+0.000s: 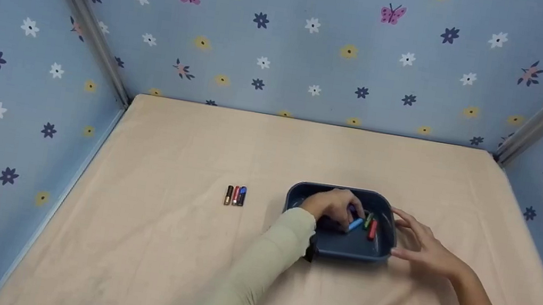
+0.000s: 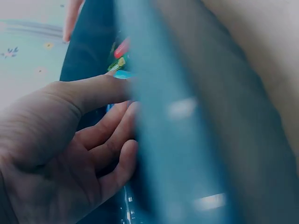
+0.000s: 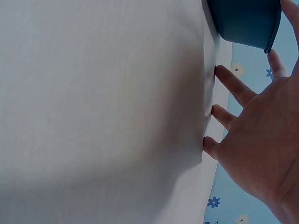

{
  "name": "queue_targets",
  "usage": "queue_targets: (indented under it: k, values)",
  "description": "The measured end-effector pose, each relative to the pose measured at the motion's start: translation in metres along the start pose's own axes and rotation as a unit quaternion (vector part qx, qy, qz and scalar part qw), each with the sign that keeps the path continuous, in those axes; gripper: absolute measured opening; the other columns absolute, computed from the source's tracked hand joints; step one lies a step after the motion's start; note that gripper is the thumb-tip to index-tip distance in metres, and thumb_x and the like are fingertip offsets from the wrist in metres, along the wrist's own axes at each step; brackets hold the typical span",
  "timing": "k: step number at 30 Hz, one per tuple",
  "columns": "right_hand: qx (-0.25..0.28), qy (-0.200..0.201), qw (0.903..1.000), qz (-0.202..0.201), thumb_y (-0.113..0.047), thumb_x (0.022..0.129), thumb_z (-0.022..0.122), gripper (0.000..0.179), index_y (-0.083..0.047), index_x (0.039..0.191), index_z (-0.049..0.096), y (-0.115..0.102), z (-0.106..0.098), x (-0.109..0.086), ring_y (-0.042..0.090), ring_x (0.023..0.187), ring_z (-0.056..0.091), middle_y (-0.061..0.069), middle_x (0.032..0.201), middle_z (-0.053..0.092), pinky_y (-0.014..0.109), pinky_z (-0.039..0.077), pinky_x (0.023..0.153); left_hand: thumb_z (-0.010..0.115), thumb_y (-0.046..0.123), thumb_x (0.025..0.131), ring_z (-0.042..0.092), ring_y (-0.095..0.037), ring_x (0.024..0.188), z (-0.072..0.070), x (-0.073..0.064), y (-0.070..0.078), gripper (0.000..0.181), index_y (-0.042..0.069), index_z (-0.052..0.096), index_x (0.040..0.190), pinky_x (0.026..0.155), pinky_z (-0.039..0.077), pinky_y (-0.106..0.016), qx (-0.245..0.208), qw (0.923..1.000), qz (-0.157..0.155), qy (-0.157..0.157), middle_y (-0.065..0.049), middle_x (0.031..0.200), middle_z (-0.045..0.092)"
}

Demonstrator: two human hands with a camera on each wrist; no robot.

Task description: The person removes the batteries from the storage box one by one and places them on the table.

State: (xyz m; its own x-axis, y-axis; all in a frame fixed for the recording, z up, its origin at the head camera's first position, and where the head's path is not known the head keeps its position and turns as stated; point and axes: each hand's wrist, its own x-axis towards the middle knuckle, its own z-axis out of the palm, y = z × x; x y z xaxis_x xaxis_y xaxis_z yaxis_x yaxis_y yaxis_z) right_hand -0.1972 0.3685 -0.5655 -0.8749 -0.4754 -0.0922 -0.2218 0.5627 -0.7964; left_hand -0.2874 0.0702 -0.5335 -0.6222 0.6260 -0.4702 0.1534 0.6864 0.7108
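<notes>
Head: left hand dips into tub; splayed right hand touches rim.

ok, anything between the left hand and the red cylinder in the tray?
Yes: inside the tray, the light-blue cylinder and the green cylinder lie between the left hand and the red cylinder. The tray's walls don't block it; that hand reaches inside.

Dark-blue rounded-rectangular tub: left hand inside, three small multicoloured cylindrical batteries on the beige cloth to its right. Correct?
Not quite: the head view shows the three batteries on the cloth left of the tub, not right. Left hand inside: yes.
</notes>
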Motion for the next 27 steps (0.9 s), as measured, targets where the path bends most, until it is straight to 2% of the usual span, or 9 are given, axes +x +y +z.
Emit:
queue_targets:
  k: [5,12,15,22,27]
  values:
    - [-0.002,0.001,1.0,-0.01,-0.017,0.102,0.081,0.089,-0.023,0.177,0.034,0.0001,0.0009,0.0003,0.06,0.162,0.036,0.028,0.173,0.047,0.095,0.011,0.118,0.081,-0.003,0.1,0.065,-0.005,0.092,-0.0037,-0.0012,-0.0009,0.053,0.015,0.074,0.149,0.076,0.052,-0.019,0.006,0.9997,-0.003,-0.024,-0.013,0.134,0.079]
    - [-0.004,0.0,0.9998,0.019,-0.022,0.103,0.081,0.089,-0.027,0.177,0.033,-0.004,0.0007,-0.0022,0.061,0.164,0.022,0.03,0.171,0.048,0.094,0.01,0.117,0.082,-0.006,0.098,0.064,-0.006,0.088,-0.0028,-0.0011,-0.004,0.052,0.012,0.075,0.146,0.073,0.052,-0.019,-0.02,0.9995,0.002,-0.024,-0.018,0.134,0.079]
    - [-0.003,0.001,0.9998,0.021,-0.022,0.102,0.081,0.089,-0.026,0.177,0.033,-0.0046,0.001,-0.0023,0.06,0.164,0.022,0.031,0.17,0.049,0.094,0.01,0.118,0.082,-0.007,0.097,0.064,-0.005,0.086,-0.0019,-0.0017,-0.0044,0.052,0.011,0.076,0.146,0.072,0.052,-0.018,-0.017,0.9996,0.006,-0.021,-0.018,0.132,0.08]
    - [-0.009,-0.003,0.9995,0.031,-0.025,0.102,0.081,0.09,-0.027,0.178,0.032,-0.0054,0.0004,-0.0026,0.061,0.165,0.019,0.03,0.171,0.049,0.095,0.009,0.117,0.084,-0.003,0.096,0.064,-0.005,0.089,-0.0011,-0.0011,-0.0018,0.055,0.016,0.075,0.147,0.074,0.052,-0.019,0.017,0.9996,0.001,-0.023,-0.008,0.121,0.077]
    - [-0.006,-0.003,0.9995,0.03,-0.024,0.102,0.081,0.09,-0.027,0.178,0.032,-0.0048,0.0001,-0.0025,0.062,0.166,0.018,0.031,0.172,0.047,0.096,0.006,0.118,0.087,-0.002,0.094,0.066,-0.009,0.098,0.0032,0.0078,-0.0033,0.058,0.026,0.077,0.144,0.081,0.056,-0.024,0.04,0.9989,-0.018,-0.017,-0.002,0.12,0.075]
